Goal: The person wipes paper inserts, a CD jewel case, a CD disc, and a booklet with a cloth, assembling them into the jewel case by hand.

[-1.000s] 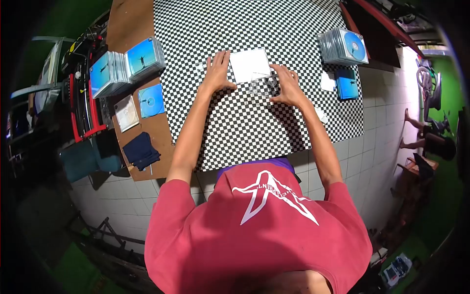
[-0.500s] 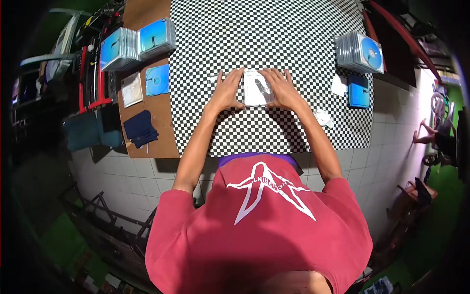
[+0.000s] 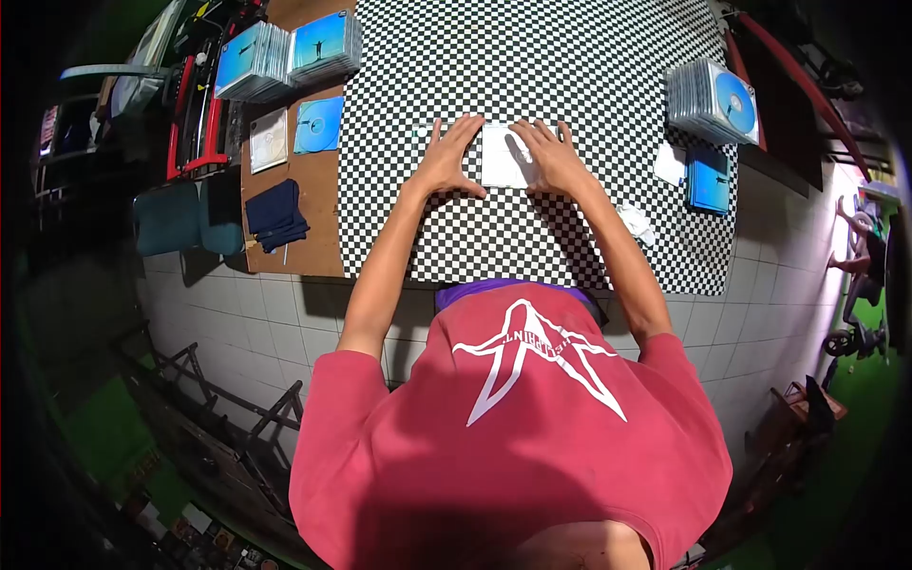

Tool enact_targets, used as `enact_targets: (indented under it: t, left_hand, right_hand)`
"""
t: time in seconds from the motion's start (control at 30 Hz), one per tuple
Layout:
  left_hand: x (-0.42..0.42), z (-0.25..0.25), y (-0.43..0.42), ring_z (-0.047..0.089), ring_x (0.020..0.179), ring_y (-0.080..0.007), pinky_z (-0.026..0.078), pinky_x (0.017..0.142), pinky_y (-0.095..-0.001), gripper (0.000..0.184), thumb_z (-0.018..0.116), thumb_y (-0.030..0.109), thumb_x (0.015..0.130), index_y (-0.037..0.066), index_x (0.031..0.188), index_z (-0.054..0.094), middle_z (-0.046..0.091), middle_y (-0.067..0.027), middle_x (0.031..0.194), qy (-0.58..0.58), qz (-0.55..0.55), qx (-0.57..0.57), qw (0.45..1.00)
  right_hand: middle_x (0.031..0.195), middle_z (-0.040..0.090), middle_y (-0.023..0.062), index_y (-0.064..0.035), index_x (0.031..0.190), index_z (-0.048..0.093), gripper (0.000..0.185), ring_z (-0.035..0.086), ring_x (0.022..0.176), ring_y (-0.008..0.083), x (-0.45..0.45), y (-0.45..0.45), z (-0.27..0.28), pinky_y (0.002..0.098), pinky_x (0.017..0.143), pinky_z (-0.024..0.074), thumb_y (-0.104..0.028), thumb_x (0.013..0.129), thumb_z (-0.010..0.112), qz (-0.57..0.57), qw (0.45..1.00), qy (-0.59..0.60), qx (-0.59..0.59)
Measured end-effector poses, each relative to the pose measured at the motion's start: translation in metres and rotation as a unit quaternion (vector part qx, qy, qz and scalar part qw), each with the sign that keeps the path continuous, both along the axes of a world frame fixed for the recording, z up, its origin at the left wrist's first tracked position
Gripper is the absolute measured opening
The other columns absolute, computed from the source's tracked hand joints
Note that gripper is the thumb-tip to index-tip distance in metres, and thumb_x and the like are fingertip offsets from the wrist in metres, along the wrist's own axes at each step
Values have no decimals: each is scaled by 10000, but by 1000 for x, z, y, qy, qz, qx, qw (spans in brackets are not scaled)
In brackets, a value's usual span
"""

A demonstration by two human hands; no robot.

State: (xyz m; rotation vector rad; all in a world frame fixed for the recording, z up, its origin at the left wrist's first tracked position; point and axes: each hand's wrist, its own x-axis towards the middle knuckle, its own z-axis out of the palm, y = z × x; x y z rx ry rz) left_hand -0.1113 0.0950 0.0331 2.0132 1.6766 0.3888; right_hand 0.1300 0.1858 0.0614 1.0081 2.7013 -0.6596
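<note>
A flat CD case (image 3: 500, 157) with a white face lies on the black-and-white checkered cloth (image 3: 456, 237), a dark shadow across its right part. At its left edge is my left hand (image 3: 446, 163), the index fingertip by the top corner and the thumb by the bottom corner. My right hand (image 3: 556, 161) grips the opposite edge the same way, fingers over the upper right corner and thumb low. Both hands rest close to the cloth with the case between them. Whether the case's lid is fully closed I cannot make out.
Stacks of blue-covered CD cases (image 3: 318, 46) stand at the back left, near a blue disc case (image 3: 317, 124), a pale disc case (image 3: 269, 140) and a folded dark cloth (image 3: 275, 215). On the right are another case stack (image 3: 703, 100), blue booklets (image 3: 707, 180) and a crumpled white cloth (image 3: 636, 225).
The whole view has shifted slightly. My hands keep their places on both sides of the CD case, whose face now looks whiter, with less glare.
</note>
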Motion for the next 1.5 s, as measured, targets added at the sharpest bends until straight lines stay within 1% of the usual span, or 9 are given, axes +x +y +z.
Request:
enact_targets:
  t: [0.43,0.47,0.5,0.67,0.73,0.77,1.1,1.33,1.5]
  left_hand:
    - [-3,-8,-1,254,1540,-298,-20,1257,-605,1441,924,638,421,127,1603,279,346,-143,1625,-17,2,13,1000]
    - [-3,-9,-1,260,1536,-298,-21,1254,-611,1436,921,644,425,125,1601,282,349,-141,1623,-26,2,13,1000]
    - [-3,-9,1,266,1533,-299,-22,1251,-618,1431,919,650,428,124,1599,286,352,-138,1620,-37,2,13,999]
    - [-4,-16,2,262,1536,-287,-30,1253,-622,1488,904,706,380,133,1602,277,340,-126,1627,-21,-4,12,1000]
    - [-3,-13,1,248,1542,-284,-5,1260,-613,1448,936,621,392,129,1596,298,330,-132,1634,-25,10,0,1000]
    - [-3,-11,1,246,1542,-283,-6,1257,-619,1443,932,631,399,118,1592,302,336,-133,1629,-25,8,2,1000]
    - [-1,-13,2,256,1537,-276,-8,1256,-623,1466,940,618,373,116,1593,300,346,-124,1620,-23,11,12,1000]
    - [1,-9,2,260,1535,-269,1,1268,-602,1496,952,601,345,140,1601,283,335,-110,1628,-13,22,-6,1000]
    - [-2,-12,4,255,1537,-266,-15,1271,-593,1522,924,671,334,153,1607,269,321,-100,1635,-8,15,-13,1000]
  right_hand:
    - [1623,386,72,-218,1573,284,1354,339,1505,330,2,-3,-4,650,1244,141,-256,433,1013,-17,999,44,2]
    - [1630,368,68,-165,1578,294,1350,328,1509,320,2,-2,-2,654,1228,176,-309,444,1012,-4,1000,27,7]
    - [1630,368,68,-165,1578,294,1350,328,1509,320,1,0,-2,654,1228,176,-309,444,1012,-4,1000,28,9]
    - [1626,376,78,-157,1581,296,1347,340,1502,330,2,-3,0,649,1228,183,-326,452,1012,4,1000,24,18]
    - [1641,351,72,-200,1590,266,1331,332,1508,331,2,0,-5,642,1248,129,-312,485,1000,5,1000,21,16]
    - [1641,351,72,-200,1590,266,1331,332,1508,331,2,0,-7,642,1248,129,-312,485,1000,3,1000,21,15]
    - [1634,356,94,-145,1583,286,1314,340,1503,315,4,-1,-4,636,1228,196,-364,500,998,29,999,33,31]
    - [1641,346,58,-148,1583,286,1320,320,1515,290,5,-1,-6,647,1221,200,-368,492,997,17,999,34,29]
    - [1650,330,54,-174,1602,258,1371,291,1529,277,12,-1,-3,648,1237,164,-366,462,995,-20,999,25,8]
